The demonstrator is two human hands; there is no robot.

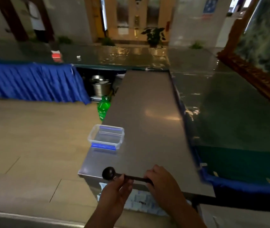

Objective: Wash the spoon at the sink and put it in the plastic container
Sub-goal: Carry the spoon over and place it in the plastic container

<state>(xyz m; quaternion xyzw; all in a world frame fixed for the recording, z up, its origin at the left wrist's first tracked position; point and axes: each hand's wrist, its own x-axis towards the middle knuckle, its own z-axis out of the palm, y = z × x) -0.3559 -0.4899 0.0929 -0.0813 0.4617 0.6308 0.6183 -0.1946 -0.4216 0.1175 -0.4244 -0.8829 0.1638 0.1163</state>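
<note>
I hold a dark spoon (110,173) level over the near end of a steel counter (147,112), its round bowl pointing left. My left hand (116,193) pinches the handle just behind the bowl. My right hand (162,181) grips the handle's far end. A clear plastic container (106,137) with blue clips stands open and empty on the counter's left edge, a little beyond the spoon. No sink shows in this view.
A green bottle (104,108) stands on the floor beside the counter, with metal pots (100,87) behind it. A blue-skirted table (30,83) lies to the left. A glossy dark green surface (229,116) borders the counter on the right.
</note>
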